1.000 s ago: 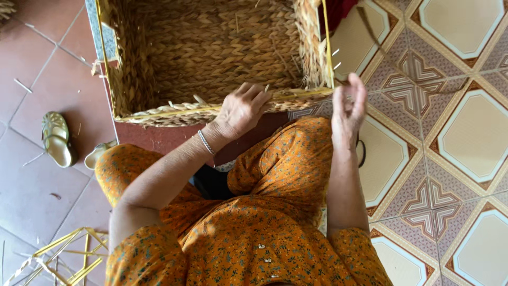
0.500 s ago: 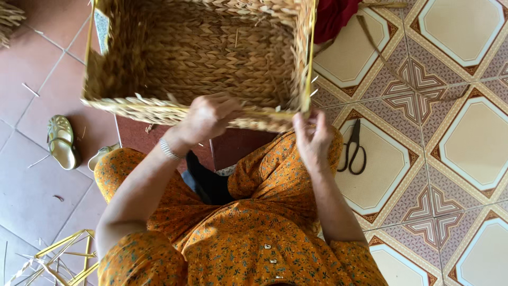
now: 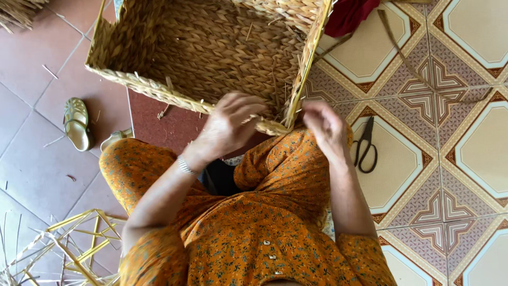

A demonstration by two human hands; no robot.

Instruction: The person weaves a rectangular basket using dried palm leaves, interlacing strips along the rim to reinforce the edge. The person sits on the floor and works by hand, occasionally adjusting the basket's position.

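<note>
The large rectangular woven straw basket (image 3: pixel 211 53) is tilting against the person's knees; the left hand (image 3: pixel 230 124) is pinching its near rim, nearer than the half-curled, seemingly empty right hand (image 3: pixel 325 127) beside the corner.

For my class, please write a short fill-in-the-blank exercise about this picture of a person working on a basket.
1. Both hands, the left hand and the right hand, work at the rim of a woven ____.
2. The black ____ lie on the patterned floor tiles.
3. The left wrist wears a ____.

Missing words: basket; scissors; bracelet.
</note>
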